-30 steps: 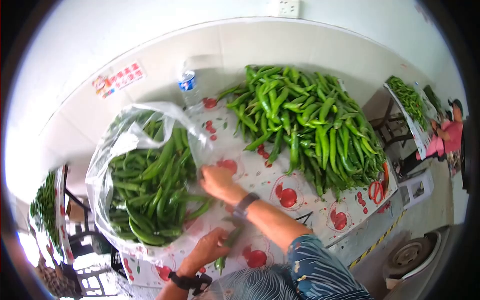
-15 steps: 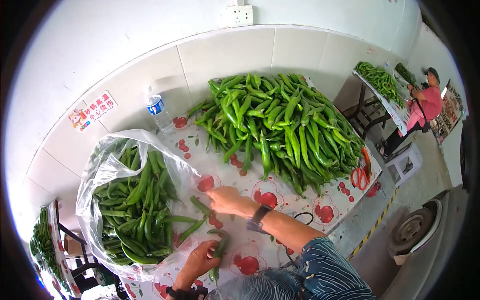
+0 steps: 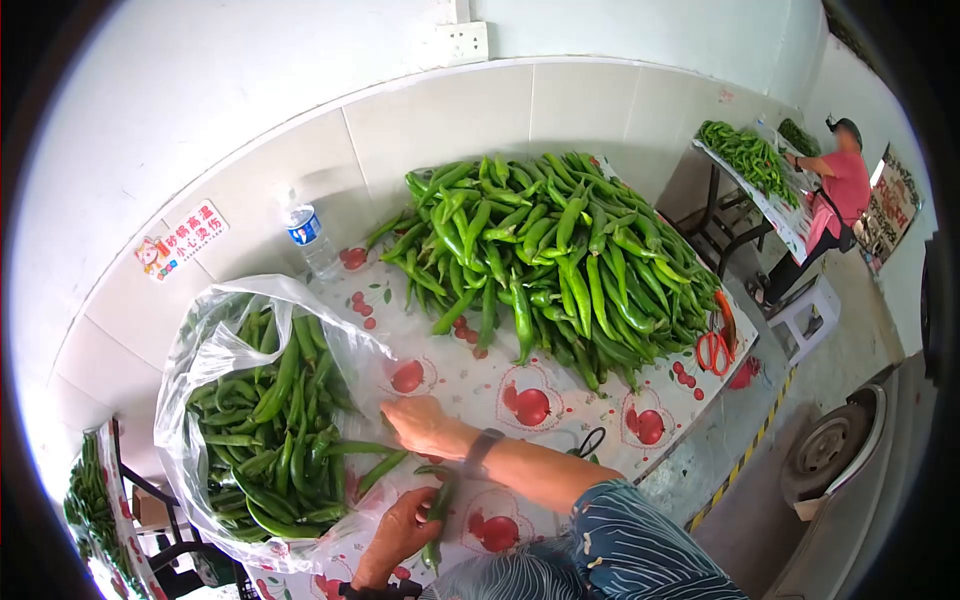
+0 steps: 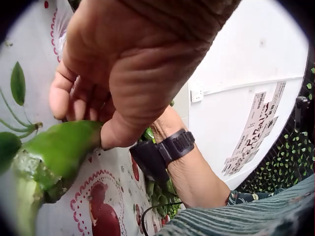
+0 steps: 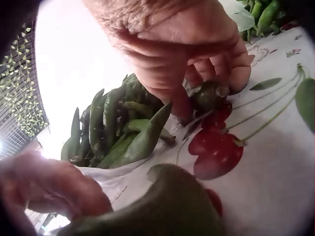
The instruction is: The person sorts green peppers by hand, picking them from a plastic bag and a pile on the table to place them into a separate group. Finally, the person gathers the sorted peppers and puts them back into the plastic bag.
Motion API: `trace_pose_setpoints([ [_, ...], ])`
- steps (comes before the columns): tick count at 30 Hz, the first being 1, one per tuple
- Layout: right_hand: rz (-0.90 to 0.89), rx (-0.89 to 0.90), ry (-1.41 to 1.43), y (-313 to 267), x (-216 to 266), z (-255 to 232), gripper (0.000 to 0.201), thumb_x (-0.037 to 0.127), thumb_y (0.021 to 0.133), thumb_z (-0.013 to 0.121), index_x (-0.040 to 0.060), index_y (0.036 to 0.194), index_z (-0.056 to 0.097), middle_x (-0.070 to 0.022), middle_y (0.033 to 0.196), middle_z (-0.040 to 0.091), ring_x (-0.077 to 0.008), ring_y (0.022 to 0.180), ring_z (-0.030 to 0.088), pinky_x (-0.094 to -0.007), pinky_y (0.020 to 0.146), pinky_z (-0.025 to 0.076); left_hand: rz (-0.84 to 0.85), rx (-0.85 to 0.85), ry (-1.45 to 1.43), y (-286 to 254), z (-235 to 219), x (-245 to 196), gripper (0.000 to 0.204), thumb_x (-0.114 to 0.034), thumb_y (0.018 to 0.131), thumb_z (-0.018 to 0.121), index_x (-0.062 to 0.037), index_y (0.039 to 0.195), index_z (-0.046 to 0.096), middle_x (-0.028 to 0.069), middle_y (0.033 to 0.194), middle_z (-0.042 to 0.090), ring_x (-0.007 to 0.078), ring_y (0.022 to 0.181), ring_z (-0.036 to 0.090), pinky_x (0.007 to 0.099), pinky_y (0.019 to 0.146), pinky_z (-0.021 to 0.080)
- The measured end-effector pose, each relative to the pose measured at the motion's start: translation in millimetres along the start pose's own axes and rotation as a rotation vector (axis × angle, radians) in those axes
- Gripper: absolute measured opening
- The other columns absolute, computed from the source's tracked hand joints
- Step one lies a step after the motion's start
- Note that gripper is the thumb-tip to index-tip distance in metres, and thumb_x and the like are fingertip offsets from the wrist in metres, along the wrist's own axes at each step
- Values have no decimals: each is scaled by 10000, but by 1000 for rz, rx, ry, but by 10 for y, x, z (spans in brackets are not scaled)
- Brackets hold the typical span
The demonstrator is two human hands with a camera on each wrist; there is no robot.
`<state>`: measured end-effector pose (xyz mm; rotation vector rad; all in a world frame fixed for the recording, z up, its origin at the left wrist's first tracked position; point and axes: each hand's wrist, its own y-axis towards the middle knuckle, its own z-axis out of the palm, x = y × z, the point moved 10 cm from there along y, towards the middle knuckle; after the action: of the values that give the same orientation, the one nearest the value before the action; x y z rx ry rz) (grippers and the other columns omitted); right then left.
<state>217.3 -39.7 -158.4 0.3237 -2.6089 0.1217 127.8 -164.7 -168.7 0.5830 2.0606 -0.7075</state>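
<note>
Head view: the left hand [image 3: 402, 528], lower centre, pinches a green pepper [image 3: 438, 528], its grip nearly closed; the right hand [image 3: 420, 425], centre, is near a clear bag [image 3: 225, 350] of peppers at left; a pepper heap [image 3: 560, 260] occupies the desk [image 3: 460, 390], upper centre. Left wrist view: that pepper lies lower left. Right wrist view: the right hand's grip curls round a second pepper [image 5: 209, 96], upper right

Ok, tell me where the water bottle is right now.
In the head view, the water bottle is left of centre, by the wall, just behind the plastic bag and left of the big pepper pile.
</note>
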Motion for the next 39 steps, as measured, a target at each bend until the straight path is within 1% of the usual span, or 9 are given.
trace_pose_setpoints([
  [5, 22, 173, 131, -406, -220, -219, 298, 307, 770, 632, 61, 936, 610, -160, 816, 649, -361, 747, 629, -460, 676, 481, 37, 4, -31, 5, 27, 55, 509, -107, 709, 689, -39, 1195, 554, 143, 982, 625, 232, 772, 628, 323, 722, 519],
  [7, 200, -190, 404, -640, -565, -897, 259, 300, 810, 616, 86, 956, 617, -131, 771, 656, -331, 737, 641, -427, 655, 493, 23, 12, 6, 7, 30, 39, 503, -110, 711, 683, -42, 1192, 555, 144, 979, 624, 239, 773, 630, 326, 726, 518],
  [11, 303, -838, 114, -1158, -1460, -1521, 223, 137, 821, 640, 116, 1032, 570, -109, 743, 611, -292, 668, 650, -405, 599, 496, -23, 25, 25, 11, 18, 3, 490, -122, 718, 670, -48, 1189, 556, 145, 978, 623, 245, 786, 633, 331, 740, 515],
  [16, 599, -586, 7, -1126, -1820, -1366, 397, 214, 805, 646, 79, 1161, 534, -208, 936, 660, -371, 829, 649, -470, 718, 500, -74, 34, 27, 14, 10, -30, 477, -132, 726, 663, -52, 1185, 560, 139, 977, 623, 237, 796, 625, 330, 751, 511],
  [19, 721, -512, 54, -1055, -1916, -1312, 414, 222, 780, 669, 88, 1151, 547, -199, 874, 669, -375, 828, 650, -474, 724, 501, -54, 16, 14, 12, -4, -92, 469, -127, 726, 663, -56, 1180, 567, 134, 982, 625, 232, 794, 615, 328, 749, 509],
  [23, 650, -498, 41, -901, -1960, -1113, 298, 283, 764, 672, 128, 1004, 585, -121, 801, 681, -362, 740, 654, -478, 668, 511, -20, -14, -14, -16, 6, 23, 475, -121, 723, 665, -64, 1185, 571, 129, 990, 626, 231, 795, 605, 327, 746, 507],
  [27, 654, -590, 189, -748, -1816, -1265, 531, 338, 753, 682, 15, 1117, 468, -258, 887, 655, -449, 858, 627, -498, 767, 496, -34, -15, 1, -25, -12, -19, 498, -123, 718, 670, -62, 1201, 564, 135, 1006, 627, 241, 814, 614, 332, 757, 506],
  [33, 763, -577, 367, -477, -1861, -1019, 683, 470, 712, 718, -35, 1105, 480, -262, 933, 656, -429, 890, 638, -480, 778, 498, -44, -24, -2, -11, 15, 70, 515, -123, 715, 671, -63, 1214, 559, 144, 1021, 625, 258, 851, 620, 343, 771, 506],
  [39, 543, -156, 320, -758, -1457, -747, 408, 260, 711, 608, -24, 998, 546, -255, 857, 640, -421, 814, 623, -463, 734, 481, 13, -24, 4, -12, -6, -29, 522, -94, 717, 663, -70, 1226, 552, 144, 1012, 619, 261, 855, 618, 341, 763, 509],
])
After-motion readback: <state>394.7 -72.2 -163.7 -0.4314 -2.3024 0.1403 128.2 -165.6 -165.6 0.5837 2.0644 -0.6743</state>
